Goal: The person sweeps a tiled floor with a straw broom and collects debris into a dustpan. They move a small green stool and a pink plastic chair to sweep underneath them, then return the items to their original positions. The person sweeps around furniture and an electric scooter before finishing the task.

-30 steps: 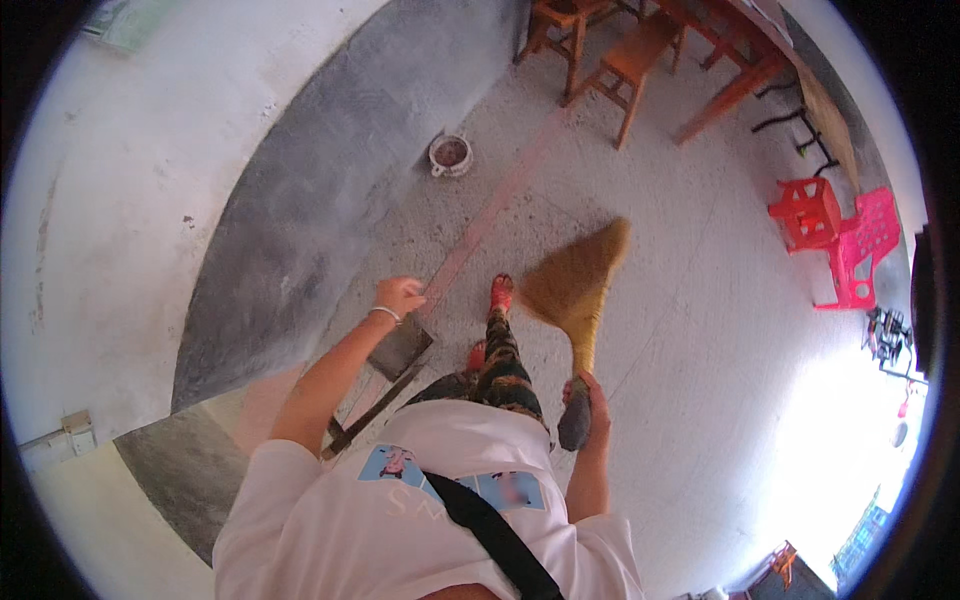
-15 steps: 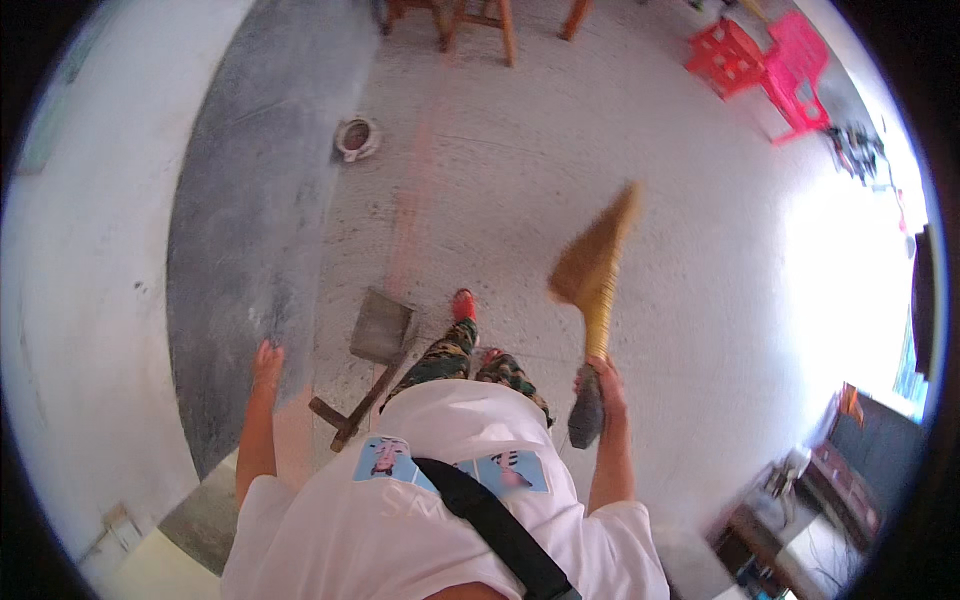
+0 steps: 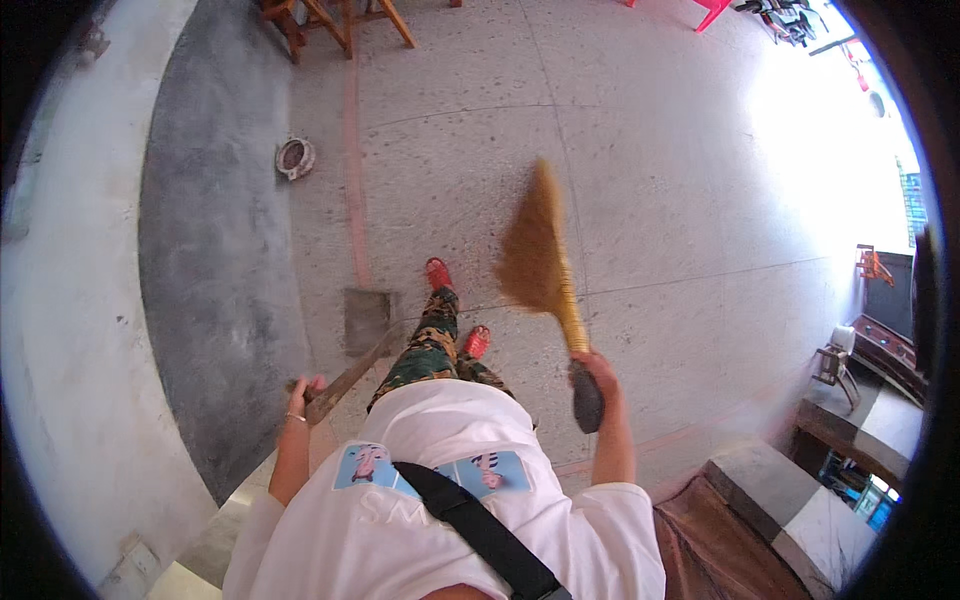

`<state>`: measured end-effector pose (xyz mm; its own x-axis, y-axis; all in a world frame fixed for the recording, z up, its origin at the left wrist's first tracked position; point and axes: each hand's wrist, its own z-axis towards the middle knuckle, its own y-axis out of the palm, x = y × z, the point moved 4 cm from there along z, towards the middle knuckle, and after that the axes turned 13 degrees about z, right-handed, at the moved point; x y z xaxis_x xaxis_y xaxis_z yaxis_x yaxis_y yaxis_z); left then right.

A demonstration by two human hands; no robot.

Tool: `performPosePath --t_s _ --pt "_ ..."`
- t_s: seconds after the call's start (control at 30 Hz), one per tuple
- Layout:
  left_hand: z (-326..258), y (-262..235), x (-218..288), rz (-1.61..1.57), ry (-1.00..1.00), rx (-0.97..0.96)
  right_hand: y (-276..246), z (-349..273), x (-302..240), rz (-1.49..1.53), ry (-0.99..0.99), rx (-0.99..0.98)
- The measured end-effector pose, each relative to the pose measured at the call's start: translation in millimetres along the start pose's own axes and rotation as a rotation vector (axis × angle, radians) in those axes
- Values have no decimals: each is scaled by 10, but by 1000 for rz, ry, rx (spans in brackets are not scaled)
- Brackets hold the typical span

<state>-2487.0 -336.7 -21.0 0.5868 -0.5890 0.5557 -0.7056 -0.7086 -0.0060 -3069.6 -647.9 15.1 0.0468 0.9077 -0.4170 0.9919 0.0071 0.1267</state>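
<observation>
In my right hand (image 3: 600, 374) is a broom (image 3: 535, 250) with tan bristles, a yellow-bound neck and a dark grip. My fingers are wrapped round the lower neck and grip, and the bristles point forward over the floor. A long-handled dustpan (image 3: 368, 318) with a grey square pan is down by my left foot. Its wooden handle (image 3: 352, 378) slants back toward my left side, where my left hand (image 3: 304, 390) closes round the crosspiece at its end. The hand covers part of that crosspiece.
A round whitish pot (image 3: 295, 158) stands on the floor ahead to the left, by a dark grey strip (image 3: 220, 200) along the wall. Wooden stool legs (image 3: 345, 25) are at the far left, and a pink chair (image 3: 712, 12) is at the far right. Furniture (image 3: 850, 420) stands at right.
My left hand has gone from bare, beside the dustpan, to holding its handle end, which has risen. The broom has swung a little left. The view has shifted, and both red sandals now show.
</observation>
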Motion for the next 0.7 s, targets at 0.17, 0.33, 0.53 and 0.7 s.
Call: performPosePath --t_s 0.17,0.33,0.53,0.7 --pt "-86 593 421 198 95 78 -890 449 2 -75 -227 202" --pt "-224 948 810 -164 211 -20 -561 248 7 16 -401 157" --pt "-374 1544 1552 -87 218 46 -65 -386 266 182 -191 12" --pt "-10 2185 1886 120 174 -42 -30 -510 280 -33 -331 174"
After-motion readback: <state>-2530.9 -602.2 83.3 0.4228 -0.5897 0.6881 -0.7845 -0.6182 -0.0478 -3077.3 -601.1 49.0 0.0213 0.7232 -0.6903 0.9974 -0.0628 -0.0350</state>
